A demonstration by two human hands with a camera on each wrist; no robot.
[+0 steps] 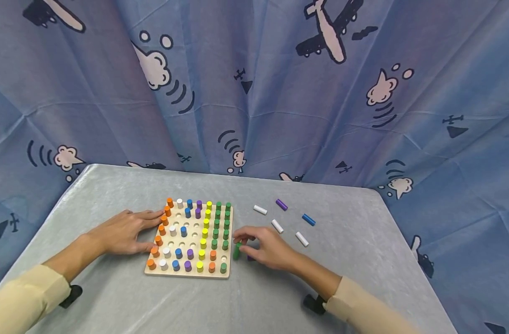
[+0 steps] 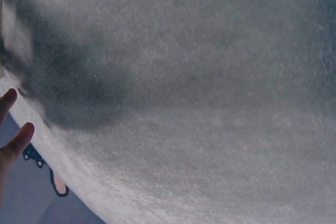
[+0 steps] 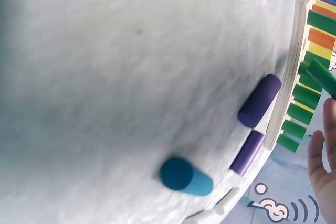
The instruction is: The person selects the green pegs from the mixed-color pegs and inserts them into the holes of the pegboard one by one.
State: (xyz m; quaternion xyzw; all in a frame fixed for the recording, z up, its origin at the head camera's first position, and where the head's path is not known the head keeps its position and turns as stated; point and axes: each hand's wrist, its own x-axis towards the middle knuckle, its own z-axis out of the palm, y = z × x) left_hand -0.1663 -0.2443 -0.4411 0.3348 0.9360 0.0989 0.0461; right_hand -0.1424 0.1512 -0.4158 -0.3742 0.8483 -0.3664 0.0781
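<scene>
My right hand (image 1: 267, 249) is pinching a green peg (image 1: 236, 251) in its grip, fingers curling round it just beside the right edge of the wooden pegboard (image 1: 190, 272). In the right wrist view the green peg (image 3: 321, 76) is showing at the edge of the frame, close above the board's side (image 3: 287, 85), with my fingers (image 3: 321, 156) just below it. A purple peg (image 1: 251, 258) is lying half hidden under that hand.

My left hand (image 1: 122, 231) is resting flat on the grey surface (image 1: 254, 301), its grip wide and holding nothing, fingertips touching the board's left edge next to the orange pegs (image 1: 158, 240). The left wrist view is showing mostly the grey cloth (image 2: 199, 93) and the tips of two fingers (image 2: 16, 140).

The board between my hands is carrying upright pegs: orange along the side by my left hand, green along the side by my right, yellow, purple, blue and white in between, with several holes in the middle standing open.

Beyond my right hand, loose pegs are lying on their sides, well apart from each other: a white peg (image 1: 277, 226) nearest, another white peg (image 1: 302, 239) to its right, a blue peg (image 1: 308, 219) further out, then a third white peg (image 1: 260, 209) and a purple peg (image 1: 281, 204) farthest. Behind the surface a blue curtain printed with aeroplanes and clouds (image 1: 254, 83) is hanging.
</scene>
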